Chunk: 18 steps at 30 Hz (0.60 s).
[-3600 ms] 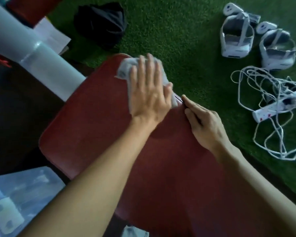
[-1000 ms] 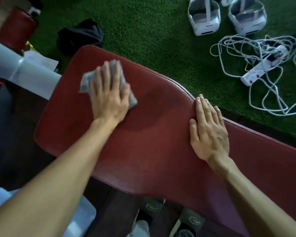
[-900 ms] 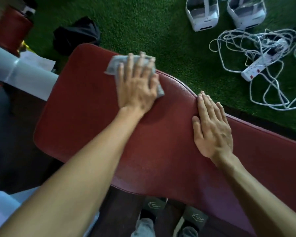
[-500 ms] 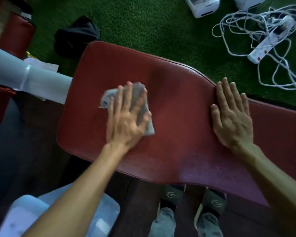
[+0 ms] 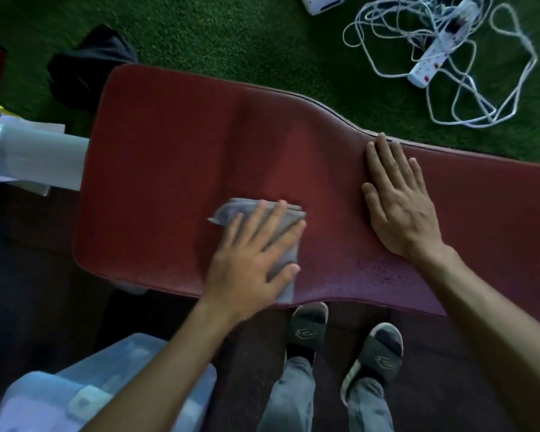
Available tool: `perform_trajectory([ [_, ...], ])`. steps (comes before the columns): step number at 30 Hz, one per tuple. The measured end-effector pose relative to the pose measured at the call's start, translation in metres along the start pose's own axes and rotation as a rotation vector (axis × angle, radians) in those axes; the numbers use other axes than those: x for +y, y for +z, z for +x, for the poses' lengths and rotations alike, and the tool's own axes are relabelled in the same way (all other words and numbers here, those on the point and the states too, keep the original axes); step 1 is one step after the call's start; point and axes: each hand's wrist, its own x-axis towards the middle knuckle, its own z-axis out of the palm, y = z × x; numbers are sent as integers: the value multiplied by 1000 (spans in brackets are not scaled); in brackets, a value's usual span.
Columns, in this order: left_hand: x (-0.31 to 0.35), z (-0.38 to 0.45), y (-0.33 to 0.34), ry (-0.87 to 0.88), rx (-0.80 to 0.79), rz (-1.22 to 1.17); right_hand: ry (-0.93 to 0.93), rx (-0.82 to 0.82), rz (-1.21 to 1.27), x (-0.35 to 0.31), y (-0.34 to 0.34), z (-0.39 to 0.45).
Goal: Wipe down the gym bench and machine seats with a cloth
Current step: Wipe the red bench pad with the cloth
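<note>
The left hand, fingers spread flat, presses the grey cloth on the red bench pad; both have slid back to the pad's near edge. The right hand stays flat on the pad, fingers straight, tips at its far edge.

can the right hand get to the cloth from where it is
Probably yes: bare bench lies between the right hand and the cloth, though the left hand covers most of it.
</note>
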Motion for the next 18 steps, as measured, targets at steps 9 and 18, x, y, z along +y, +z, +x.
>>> perform_trajectory([
  [9, 97, 105, 24, -273, 172, 17, -36, -30, 169, 26, -8, -25],
  [18, 97, 24, -1, 90, 186, -240, 233, 258, 538, -40, -10, -50],
])
